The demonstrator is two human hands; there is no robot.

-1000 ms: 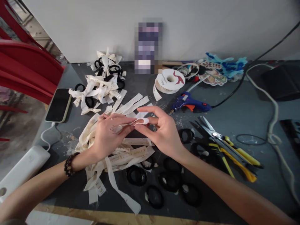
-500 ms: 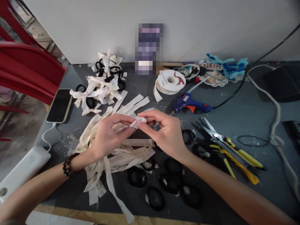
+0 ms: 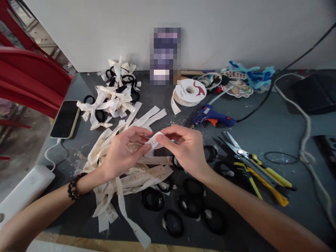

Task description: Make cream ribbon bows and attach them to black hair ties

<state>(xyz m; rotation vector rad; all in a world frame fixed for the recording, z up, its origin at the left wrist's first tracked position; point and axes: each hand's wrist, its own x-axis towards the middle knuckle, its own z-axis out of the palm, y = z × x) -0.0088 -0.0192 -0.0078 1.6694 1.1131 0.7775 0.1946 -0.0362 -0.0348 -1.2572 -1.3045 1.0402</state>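
Note:
Between my two hands is a short piece of white printed ribbon (image 3: 155, 140), its lettering facing up. My left hand (image 3: 126, 148) pinches its left end between thumb and fingers. My right hand (image 3: 185, 147) grips the other end, thumb lying on top. Beneath and left of them spreads a heap of cut cream ribbon strips (image 3: 141, 180) with gold print. Several black hair ties (image 3: 173, 223) lie below my right hand, some bearing small white bits. Up to the left is a pile of ribbon bows on black hair ties (image 3: 115, 98).
A ribbon spool (image 3: 190, 91) and a blue glue gun (image 3: 214, 116) lie beyond my hands. Yellow-handled scissors (image 3: 262, 168) are at right. A phone (image 3: 65, 119) is cabled to a white power strip (image 3: 31, 189) at left. A blurred upright panel (image 3: 165, 56) leans against the wall.
The ribbon piece, folded or curled between my fingers before, now lies flatter with its lettering showing. Both hands stay in nearly the same place.

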